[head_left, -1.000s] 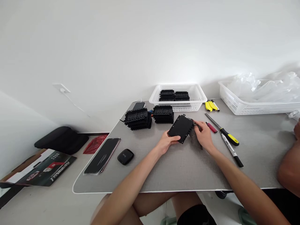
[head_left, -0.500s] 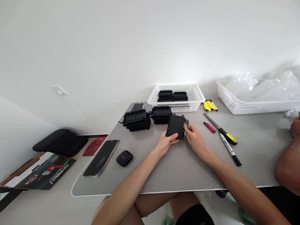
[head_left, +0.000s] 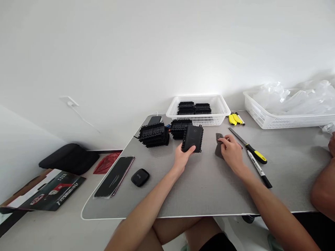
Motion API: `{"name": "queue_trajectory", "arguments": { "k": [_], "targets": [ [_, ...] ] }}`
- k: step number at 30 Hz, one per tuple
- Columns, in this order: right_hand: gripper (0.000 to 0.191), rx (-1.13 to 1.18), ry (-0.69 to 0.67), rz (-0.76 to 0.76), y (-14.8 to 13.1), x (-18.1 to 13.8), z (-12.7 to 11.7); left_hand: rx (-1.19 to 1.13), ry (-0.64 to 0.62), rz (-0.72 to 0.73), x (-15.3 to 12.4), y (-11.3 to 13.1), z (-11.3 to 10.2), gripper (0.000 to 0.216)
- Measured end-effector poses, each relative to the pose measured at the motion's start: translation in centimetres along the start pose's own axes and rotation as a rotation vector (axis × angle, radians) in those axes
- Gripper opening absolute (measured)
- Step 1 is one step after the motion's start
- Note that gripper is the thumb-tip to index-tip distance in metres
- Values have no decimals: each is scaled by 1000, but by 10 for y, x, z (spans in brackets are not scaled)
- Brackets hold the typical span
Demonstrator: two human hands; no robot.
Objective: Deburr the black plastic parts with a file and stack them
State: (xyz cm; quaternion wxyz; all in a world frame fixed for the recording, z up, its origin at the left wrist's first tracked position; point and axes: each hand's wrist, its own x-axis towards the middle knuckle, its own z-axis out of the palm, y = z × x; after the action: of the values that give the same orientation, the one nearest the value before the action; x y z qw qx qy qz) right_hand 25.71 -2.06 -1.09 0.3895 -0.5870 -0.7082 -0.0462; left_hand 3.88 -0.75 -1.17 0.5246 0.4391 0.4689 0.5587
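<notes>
My left hand [head_left: 182, 157] is closed on the lower edge of a flat black plastic panel [head_left: 193, 137] with notched sides, thumb on its face. The panel is tilted up above the table. To its right, my right hand [head_left: 231, 151] pinches a small dark grey piece of sandpaper [head_left: 219, 136], low over the table and apart from the panel. Its fingers partly cover the sandpaper. Behind the panel stand two stacks of similar black panels, a left stack [head_left: 153, 134] and a right stack [head_left: 179, 128] partly hidden by the held one.
A white basket [head_left: 199, 120] holds more black panels; another [head_left: 288, 122] holds clear plastic bags. Right of my right hand lie a file [head_left: 256, 155] and a marker [head_left: 259, 169]. Yellow-handled tools [head_left: 235, 119], a phone [head_left: 113, 177] and a black case [head_left: 140, 177] lie around. A person's arm [head_left: 324, 184] rests at right.
My right hand has moved right and away from the panel with the sandpaper. My left hand has turned the panel, so a face with round marks now shows.
</notes>
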Motion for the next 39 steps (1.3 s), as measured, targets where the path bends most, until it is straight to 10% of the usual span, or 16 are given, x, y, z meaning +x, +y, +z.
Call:
{"name": "queue_trajectory", "arguments": {
  "k": [7,15,23,29,34,39],
  "targets": [
    [33,190,-91,83,-2,-1,5,582,150,476,-10,-5,-2,17],
    [59,996,-472,299,-32,-7,15,835,-313,763,-22,-8,4,15],
    [56,1288,-489,520,-18,-4,23,949,-293,1050,-12,-8,1,30],
    [44,1203,-520,471,-17,1,15,567,-29,675,-6,4,-4,53],
    [42,1030,-517,512,-16,2,12,274,-307,137,2,6,-9,55],
    [51,1189,-385,737,-18,6,5,265,-255,54,4,3,-7,49]
  ]
}}
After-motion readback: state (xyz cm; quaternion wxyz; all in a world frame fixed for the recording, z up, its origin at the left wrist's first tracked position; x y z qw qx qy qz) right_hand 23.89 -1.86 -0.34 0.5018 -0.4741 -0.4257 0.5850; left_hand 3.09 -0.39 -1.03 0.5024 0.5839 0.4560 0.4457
